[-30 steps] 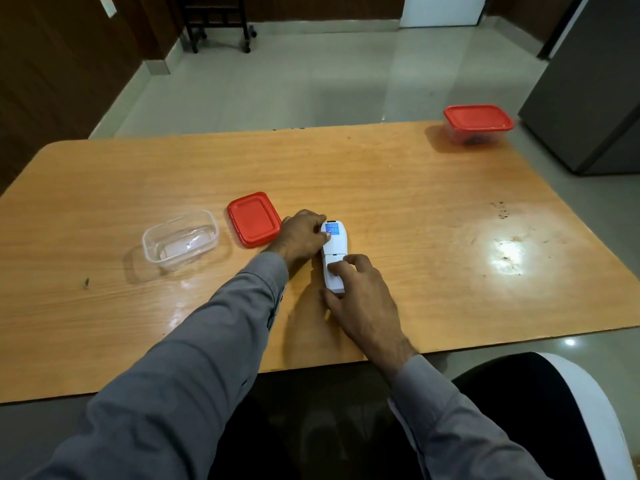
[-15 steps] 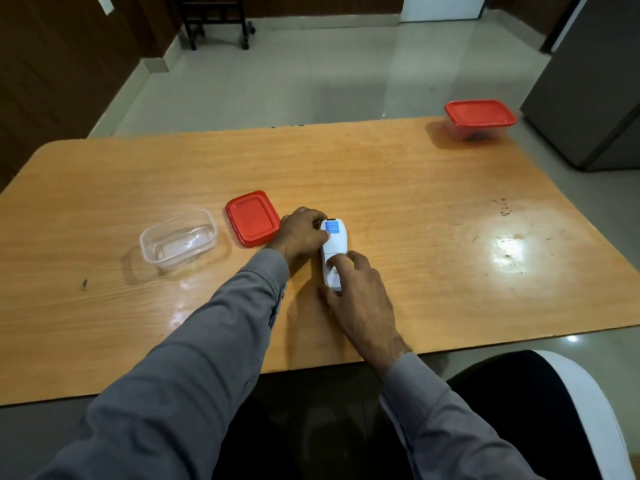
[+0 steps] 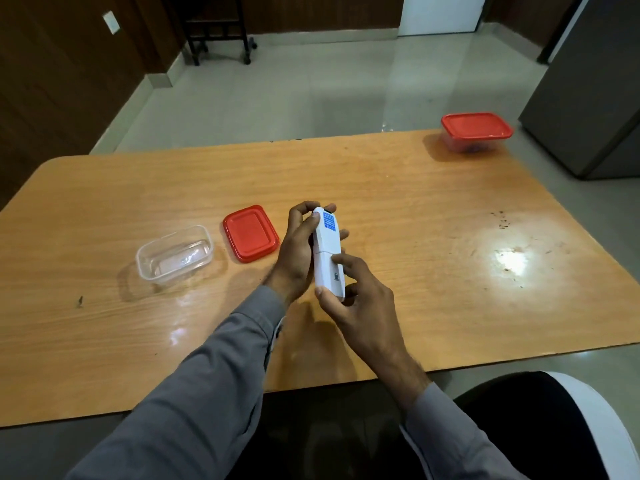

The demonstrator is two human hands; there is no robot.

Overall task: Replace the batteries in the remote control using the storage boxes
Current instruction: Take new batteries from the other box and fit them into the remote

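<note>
A white remote control (image 3: 326, 251) with a blue label is held back side up, just above the wooden table (image 3: 415, 209). My left hand (image 3: 298, 251) grips its upper half from the left. My right hand (image 3: 356, 303) holds its lower end, with one finger resting on the back cover. To the left, a clear storage box (image 3: 175, 256) stands open beside its loose red lid (image 3: 250, 233). A second box with a red lid on it (image 3: 476, 131) sits at the table's far right corner.
A dark chair seat (image 3: 540, 420) shows below the table's near edge. A grey cabinet (image 3: 588, 91) stands close to the far right corner. A bright light reflection lies on the table's right side.
Both hands have lifted the remote off the table and tilted it up. My right hand has shifted down to the remote's lower end.
</note>
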